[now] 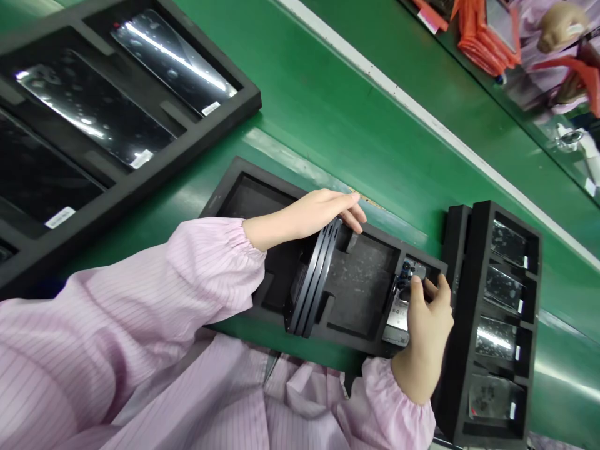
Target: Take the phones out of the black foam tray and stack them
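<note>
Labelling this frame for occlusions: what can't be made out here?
- Head view: the small phone-like part in the black foam tray is partly covered by the right hand; its lower end is hidden.
- The upright stack of thin black panels under the left hand shows edges only; the faces are unseen.
- White labels on the glossy black screens: too small to read.
- Top right, the orange items: blurred, cut by the edge.

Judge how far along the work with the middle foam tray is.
Done: nothing sure; the middle foam tray shows bare pockets. In hand: the left hand steadies phone frames standing on edge, while the right hand grips a phone part in the end pocket. Left: bare pockets.
</note>
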Demonstrator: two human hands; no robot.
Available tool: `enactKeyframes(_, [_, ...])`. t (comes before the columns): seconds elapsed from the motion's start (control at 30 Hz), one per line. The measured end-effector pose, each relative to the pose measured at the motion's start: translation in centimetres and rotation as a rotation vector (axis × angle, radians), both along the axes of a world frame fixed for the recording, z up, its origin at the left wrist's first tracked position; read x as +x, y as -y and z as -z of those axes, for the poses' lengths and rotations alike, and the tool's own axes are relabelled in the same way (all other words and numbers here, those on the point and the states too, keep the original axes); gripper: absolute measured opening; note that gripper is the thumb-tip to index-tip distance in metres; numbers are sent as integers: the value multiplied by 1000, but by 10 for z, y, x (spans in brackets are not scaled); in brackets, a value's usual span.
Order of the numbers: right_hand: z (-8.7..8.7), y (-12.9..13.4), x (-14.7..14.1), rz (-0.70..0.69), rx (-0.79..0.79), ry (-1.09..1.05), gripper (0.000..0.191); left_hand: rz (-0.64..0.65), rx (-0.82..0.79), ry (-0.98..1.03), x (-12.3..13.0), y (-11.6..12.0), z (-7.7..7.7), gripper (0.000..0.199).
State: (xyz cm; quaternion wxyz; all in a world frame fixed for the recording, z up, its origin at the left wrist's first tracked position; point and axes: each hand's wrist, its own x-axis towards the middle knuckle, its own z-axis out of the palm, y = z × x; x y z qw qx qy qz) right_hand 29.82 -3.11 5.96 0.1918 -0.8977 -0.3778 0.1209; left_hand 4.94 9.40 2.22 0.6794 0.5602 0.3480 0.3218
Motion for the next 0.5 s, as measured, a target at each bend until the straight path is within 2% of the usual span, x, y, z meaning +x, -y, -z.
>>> enactKeyframes(0.1, [-4, 2, 2, 55, 77, -56, 96, 70, 47, 9, -3, -1, -3, 50])
enactKeyframes(0.23, [-20, 13, 7, 88, 162, -147, 95, 173, 74, 8, -4, 0, -6, 46])
enactKeyframes(0.3, [-29, 19, 13, 38, 73, -243, 86, 216, 84, 8, -4, 2, -7, 43])
enactKeyframes(0.37, [-36, 25, 20, -77, -134, -307, 65, 249, 101, 7, -4, 3, -8, 40])
enactKeyframes(0.43, [-42, 32, 26, -200, -278, -215, 47, 273, 112, 3, -4, 4, -9, 38])
enactKeyframes(0.5, [-48, 39, 25, -305, -245, -20, 47, 280, 110, -19, -5, 5, -9, 36])
